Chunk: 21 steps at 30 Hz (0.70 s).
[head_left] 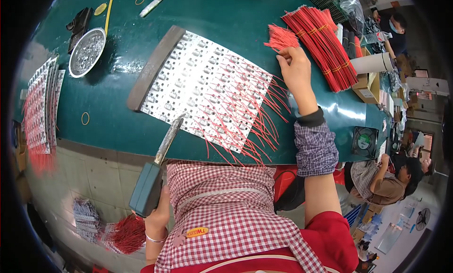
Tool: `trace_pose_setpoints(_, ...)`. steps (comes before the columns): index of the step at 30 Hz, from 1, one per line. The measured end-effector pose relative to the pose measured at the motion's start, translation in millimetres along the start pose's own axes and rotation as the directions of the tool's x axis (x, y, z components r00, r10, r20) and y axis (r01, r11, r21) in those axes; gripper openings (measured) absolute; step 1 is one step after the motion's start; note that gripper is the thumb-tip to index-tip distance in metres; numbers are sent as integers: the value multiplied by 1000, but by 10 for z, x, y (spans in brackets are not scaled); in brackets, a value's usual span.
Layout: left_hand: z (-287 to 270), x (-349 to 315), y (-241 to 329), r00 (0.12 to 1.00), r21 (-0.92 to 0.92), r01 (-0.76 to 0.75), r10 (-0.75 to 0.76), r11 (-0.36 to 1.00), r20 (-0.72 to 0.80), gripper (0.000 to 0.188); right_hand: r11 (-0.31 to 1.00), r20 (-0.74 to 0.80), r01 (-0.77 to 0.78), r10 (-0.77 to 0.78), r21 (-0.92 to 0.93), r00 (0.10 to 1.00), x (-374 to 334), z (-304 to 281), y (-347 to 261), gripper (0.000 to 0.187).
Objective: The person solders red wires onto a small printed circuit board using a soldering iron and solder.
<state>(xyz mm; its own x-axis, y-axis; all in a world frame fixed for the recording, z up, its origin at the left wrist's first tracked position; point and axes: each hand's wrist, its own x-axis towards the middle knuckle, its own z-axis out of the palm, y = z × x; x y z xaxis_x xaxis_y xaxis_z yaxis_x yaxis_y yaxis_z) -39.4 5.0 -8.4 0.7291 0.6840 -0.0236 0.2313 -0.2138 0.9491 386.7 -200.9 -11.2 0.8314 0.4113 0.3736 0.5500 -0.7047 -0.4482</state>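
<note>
My left hand (159,210) is wrapped round the dark green handle of a soldering gun (150,183). Its metal tip reches the near edge of a white circuit board panel (181,84) lying tilted on the bench. Many thin red wires (257,126) stick out from the right part of this panel, while its left part carries bare rows of small dark and silver parts. My right hand (296,70) is at a small heap of short red wires (281,37), thumb and fingers drawn together at its near edge. What lies between those fingertips cannot be made out.
A dark bar (155,67) lies along the panel's left edge. Bundled red wires (321,46) lie far right. A metal bowl (88,52) and stacked wired panels (42,108) stand left. A small fan (364,140) sits right; people (389,181) are beyond.
</note>
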Motion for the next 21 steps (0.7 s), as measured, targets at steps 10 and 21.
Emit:
trace_pose_setpoints(10,36,42,45,994,42,63,-59,997,-90,20,961,-9,204,-209,-188,978,81,-14,58,11)
trace_pose_setpoints(21,-37,-22,96,997,98,34,-27,995,-74,26,837,165,96,-216,539,962,-1278,-1,-1784,15)
